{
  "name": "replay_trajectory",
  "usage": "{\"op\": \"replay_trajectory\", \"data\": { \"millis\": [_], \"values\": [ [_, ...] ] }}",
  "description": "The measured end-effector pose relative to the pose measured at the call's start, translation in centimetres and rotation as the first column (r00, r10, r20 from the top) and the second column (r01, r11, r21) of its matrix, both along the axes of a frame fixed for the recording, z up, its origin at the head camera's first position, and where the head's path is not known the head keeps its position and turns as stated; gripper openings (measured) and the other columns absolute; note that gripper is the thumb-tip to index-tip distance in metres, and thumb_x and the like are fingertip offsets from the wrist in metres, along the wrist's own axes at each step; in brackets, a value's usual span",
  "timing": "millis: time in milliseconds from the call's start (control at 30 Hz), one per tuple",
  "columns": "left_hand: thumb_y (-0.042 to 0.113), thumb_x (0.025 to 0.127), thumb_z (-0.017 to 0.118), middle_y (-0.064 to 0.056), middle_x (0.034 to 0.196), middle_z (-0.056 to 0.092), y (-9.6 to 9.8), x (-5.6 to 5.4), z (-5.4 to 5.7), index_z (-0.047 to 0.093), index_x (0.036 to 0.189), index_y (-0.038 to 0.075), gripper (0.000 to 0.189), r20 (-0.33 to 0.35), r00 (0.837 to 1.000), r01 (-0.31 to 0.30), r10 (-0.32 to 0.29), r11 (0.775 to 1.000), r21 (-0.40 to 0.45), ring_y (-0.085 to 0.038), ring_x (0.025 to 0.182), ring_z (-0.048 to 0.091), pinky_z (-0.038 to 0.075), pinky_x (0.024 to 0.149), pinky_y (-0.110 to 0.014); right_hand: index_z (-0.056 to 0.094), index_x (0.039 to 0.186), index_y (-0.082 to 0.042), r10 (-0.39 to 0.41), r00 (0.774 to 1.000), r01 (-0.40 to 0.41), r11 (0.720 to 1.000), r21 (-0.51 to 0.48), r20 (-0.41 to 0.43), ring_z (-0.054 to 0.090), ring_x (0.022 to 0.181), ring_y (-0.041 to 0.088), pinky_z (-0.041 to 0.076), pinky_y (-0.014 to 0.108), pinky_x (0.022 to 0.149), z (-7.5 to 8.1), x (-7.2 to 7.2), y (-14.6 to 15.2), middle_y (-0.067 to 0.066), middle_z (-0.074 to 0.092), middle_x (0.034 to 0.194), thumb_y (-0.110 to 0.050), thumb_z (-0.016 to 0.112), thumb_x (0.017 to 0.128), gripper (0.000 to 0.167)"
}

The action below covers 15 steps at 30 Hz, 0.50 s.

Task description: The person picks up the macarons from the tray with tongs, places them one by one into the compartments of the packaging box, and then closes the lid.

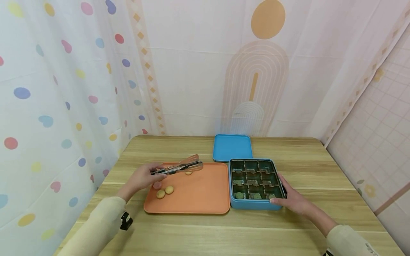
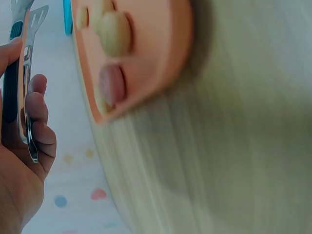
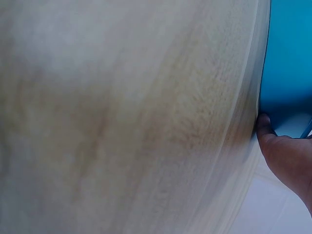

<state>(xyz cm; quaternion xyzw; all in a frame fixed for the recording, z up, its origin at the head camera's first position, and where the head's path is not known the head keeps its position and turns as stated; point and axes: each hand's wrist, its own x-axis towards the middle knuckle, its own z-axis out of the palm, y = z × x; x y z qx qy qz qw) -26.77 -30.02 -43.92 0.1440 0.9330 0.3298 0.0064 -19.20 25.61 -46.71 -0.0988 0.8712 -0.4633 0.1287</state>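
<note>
My left hand (image 1: 143, 179) holds a pair of metal tongs (image 1: 179, 168) with dark grips and slotted ends, raised above the left part of an orange tray (image 1: 198, 199). In the left wrist view, thumb and curled fingers close around the tongs' handles (image 2: 14, 83). Below lie tan round cookies (image 1: 169, 190) and a pinkish one (image 1: 157, 185); another tan cookie (image 1: 188, 173) is partly covered by the tongs. My right hand (image 1: 296, 201) grips the right front corner of a blue box (image 1: 254, 204), thumb at its front. Green cookies (image 1: 257, 196) sit in the box's front compartments.
A blue lid (image 1: 232, 147) lies behind the box at the table's back. The tray's right edge stands close against the box. Wooden table surface (image 1: 179, 234) extends in front, and patterned curtains (image 1: 192, 89) hang behind and at the sides.
</note>
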Motion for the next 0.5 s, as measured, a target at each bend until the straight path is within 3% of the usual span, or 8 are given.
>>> {"op": "replay_trajectory", "data": {
  "millis": [300,500],
  "values": [
    [0.037,0.086,0.078,0.004,0.073,0.060,-3.0,0.6,-0.8,0.074,0.102,0.017,0.026,-0.057,0.998,-0.041,0.039,0.998,-0.039,-0.016,0.061,0.049,0.040,0.055,-0.030,-0.005,0.159,-0.008,0.003,1.000,-0.003,1.000,0.016,0.005,0.008,0.143,0.054,0.017,0.070,0.106,0.1,0.0,0.0,0.033,0.001,0.159,-0.033,0.075,0.089,0.109],
    [0.037,0.086,0.079,0.002,0.072,0.059,-3.7,0.7,-0.9,0.074,0.099,0.015,0.026,-0.045,0.997,-0.058,0.055,0.997,-0.058,-0.016,0.063,0.049,0.039,0.057,-0.030,-0.006,0.159,-0.008,0.000,1.000,0.000,1.000,0.014,0.013,0.007,0.143,0.054,0.017,0.070,0.107,0.2,0.1,-0.1,0.033,0.001,0.159,-0.033,0.074,0.090,0.109]
  ]
}}
